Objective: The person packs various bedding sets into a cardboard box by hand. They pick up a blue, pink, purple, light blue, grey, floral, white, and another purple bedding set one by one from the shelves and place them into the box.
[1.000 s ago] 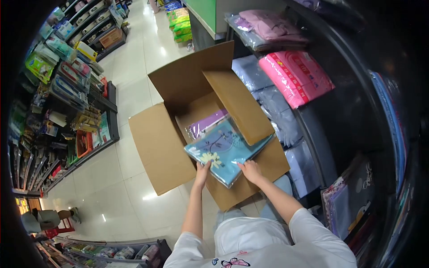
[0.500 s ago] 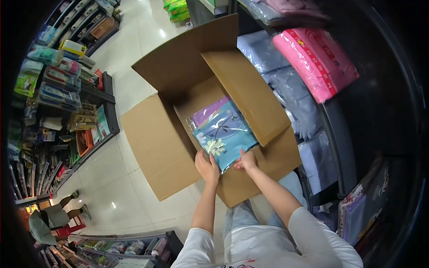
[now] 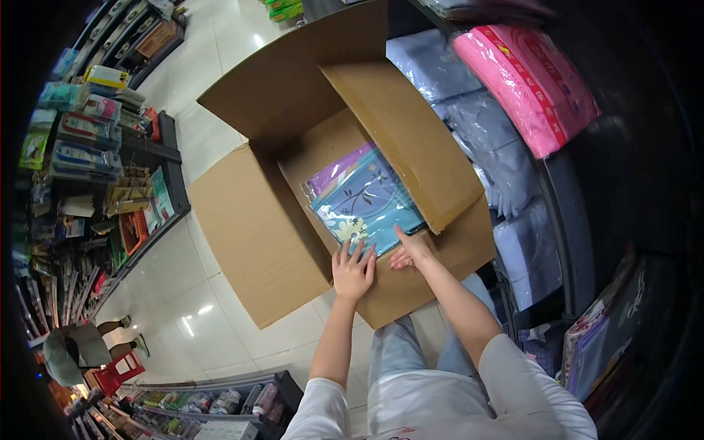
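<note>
An open cardboard box (image 3: 253,235) stands in front of me with its flaps folded out. Inside lies a blue plastic-wrapped packet (image 3: 367,194) with a flower and leaf print, on top of a purple packet (image 3: 339,169). My left hand (image 3: 353,273) is open, its spread fingertips on the near left edge of the blue packet. At the near right edge is my right hand (image 3: 413,249), also open, its thumb pointing up beside the packet and its fingers stretched over the box's near side.
Light-blue wrapped packs (image 3: 480,121) fill the shelf on the right, with a pink pack (image 3: 528,88) on the shelf edge. Shelves of small goods (image 3: 88,154) stand at left across a tiled floor (image 3: 187,293). A person (image 3: 81,348) is at the lower left, near a red stool-like object (image 3: 119,372).
The blue packet has slid forward and down into the box, off its near edge. My left hand has loosened from its side and spread over its edge; my right hand's fingers have straightened.
</note>
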A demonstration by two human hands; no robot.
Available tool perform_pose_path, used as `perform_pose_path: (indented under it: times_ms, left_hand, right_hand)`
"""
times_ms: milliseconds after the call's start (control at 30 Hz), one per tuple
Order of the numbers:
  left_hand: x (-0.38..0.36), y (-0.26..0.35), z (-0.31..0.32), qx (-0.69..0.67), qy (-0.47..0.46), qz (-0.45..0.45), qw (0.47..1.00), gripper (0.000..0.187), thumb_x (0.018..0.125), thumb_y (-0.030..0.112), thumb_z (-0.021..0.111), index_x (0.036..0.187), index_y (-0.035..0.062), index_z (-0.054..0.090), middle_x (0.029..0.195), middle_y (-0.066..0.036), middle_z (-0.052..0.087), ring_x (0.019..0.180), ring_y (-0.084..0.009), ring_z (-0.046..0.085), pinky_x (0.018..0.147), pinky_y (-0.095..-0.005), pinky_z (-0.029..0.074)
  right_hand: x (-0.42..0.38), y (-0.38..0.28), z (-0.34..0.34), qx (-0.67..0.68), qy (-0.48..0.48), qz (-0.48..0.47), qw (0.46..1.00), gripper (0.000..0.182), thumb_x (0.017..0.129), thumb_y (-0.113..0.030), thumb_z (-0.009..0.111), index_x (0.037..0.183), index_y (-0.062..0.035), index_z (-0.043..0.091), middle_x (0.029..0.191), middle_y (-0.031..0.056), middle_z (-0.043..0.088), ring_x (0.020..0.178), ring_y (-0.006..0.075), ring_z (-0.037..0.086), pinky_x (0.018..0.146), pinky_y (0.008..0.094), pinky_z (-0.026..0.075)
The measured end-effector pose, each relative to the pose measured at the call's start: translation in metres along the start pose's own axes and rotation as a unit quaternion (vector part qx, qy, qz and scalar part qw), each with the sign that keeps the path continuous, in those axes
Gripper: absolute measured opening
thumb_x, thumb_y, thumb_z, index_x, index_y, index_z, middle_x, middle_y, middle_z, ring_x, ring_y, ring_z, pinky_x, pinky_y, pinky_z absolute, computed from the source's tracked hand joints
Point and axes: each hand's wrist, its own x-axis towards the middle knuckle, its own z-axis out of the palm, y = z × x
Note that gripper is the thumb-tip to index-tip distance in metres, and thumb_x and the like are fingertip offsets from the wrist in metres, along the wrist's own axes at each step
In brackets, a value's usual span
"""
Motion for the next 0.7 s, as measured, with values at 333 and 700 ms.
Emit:
perform_pose_path:
  times_ms: [333, 700]
  left_hand:
    - [-0.003, -0.001, 0.015, 0.077, -0.126, -0.124, 0.981, 0.035, 0.080, 0.031, 0.035, 0.097, 0.0138, 0.060, 0.100, -0.005, 0.057, 0.097, -0.0224, 0.051, 0.098, -0.0486, 0.013]
    - [-0.002, 0.001, 0.016, 0.092, -0.200, -0.151, 0.964, 0.051, 0.083, 0.041, 0.027, 0.124, 0.0118, 0.032, 0.128, -0.009, 0.032, 0.117, -0.0239, 0.030, 0.098, -0.0414, 0.018]
  right_hand:
    - [0.009, 0.006, -0.006, -0.015, -0.017, 0.034, 0.999, 0.089, 0.078, -0.060, 0.002, 0.067, 0.0104, 0.057, 0.067, 0.0177, 0.060, 0.049, 0.0221, 0.058, 0.035, 0.0230, 0.038]
    - [-0.075, 0.199, -0.027, -0.010, 0.259, -0.308, 0.916, 0.053, 0.085, -0.043, 0.034, 0.060, -0.0024, 0.058, 0.055, 0.0050, 0.058, 0.048, 0.0132, 0.055, 0.048, 0.0229, 0.043]
